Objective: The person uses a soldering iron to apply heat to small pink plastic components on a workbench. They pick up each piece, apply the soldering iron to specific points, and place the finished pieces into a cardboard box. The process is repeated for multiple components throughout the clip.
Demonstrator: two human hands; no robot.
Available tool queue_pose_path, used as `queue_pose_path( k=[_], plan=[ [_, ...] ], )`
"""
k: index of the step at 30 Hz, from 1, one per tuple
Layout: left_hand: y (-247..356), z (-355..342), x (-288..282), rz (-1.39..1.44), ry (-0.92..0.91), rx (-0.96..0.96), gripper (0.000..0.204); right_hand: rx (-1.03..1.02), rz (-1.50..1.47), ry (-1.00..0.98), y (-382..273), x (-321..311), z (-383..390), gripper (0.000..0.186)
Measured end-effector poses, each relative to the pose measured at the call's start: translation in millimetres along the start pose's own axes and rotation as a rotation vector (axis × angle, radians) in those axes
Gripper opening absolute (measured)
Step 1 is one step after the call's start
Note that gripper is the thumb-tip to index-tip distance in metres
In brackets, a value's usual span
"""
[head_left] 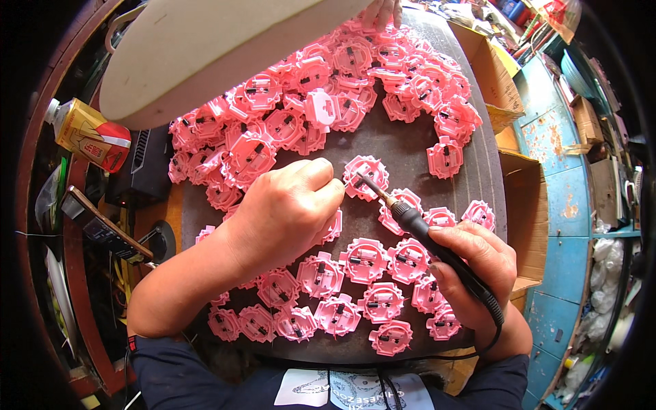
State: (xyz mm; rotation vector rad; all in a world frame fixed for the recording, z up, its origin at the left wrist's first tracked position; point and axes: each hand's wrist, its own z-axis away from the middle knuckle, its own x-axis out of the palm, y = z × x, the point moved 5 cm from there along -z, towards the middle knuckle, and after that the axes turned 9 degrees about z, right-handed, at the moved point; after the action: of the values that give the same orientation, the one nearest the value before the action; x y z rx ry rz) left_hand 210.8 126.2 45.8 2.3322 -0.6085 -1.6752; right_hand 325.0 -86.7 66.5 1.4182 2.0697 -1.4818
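My right hand (482, 263) grips a black-handled soldering iron (411, 217) like a pen. The metal tip reaches over a pink plastic part (357, 190) near the middle of the table, at or very near the small components inside it. My left hand (290, 205) is closed just left of that part, fingers pinched together. Whatever it holds, if anything, is hidden. Nearer me, several similar pink parts (364, 260) lie spread out face up, each with small black and pale components inside. Some are partly covered by my left forearm.
A large heap of pink parts (263, 92) fills the far side, partly behind a pale lamp-like cover (225, 61). Another person's hand (383, 12) shows at the far edge. Cardboard boxes (523, 219) stand right; a phone (102, 225) and yellow-red carton (92, 135) left.
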Motion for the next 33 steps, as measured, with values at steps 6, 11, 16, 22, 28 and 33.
queue_pose_path(
  k=[6, 11, 16, 22, 28, 33],
  plan=[
    [3, 2, -4, 0.000, 0.025, 0.007, 0.018, 0.001, 0.006, 0.024, 0, -3, 0, 0.042],
    [10, -1, -4, 0.043, 0.056, 0.023, 0.021, 0.010, 0.040, 0.069, -1, -10, 4, 0.041],
    [11, -4, 4, 0.059, 0.023, 0.017, 0.024, 0.012, 0.045, 0.079, 1, -9, 6, 0.040],
    [10, -7, 8, 0.026, 0.011, 0.026, 0.027, 0.023, 0.026, 0.085, 3, -9, 8, 0.040],
    [8, -8, 12, 0.023, -0.016, 0.006, 0.025, 0.029, 0.044, 0.073, 1, -8, 6, 0.039],
    [7, -9, 12, 0.019, 0.003, 0.027, 0.020, 0.027, 0.045, 0.073, 1, -9, 6, 0.038]
  ],
)
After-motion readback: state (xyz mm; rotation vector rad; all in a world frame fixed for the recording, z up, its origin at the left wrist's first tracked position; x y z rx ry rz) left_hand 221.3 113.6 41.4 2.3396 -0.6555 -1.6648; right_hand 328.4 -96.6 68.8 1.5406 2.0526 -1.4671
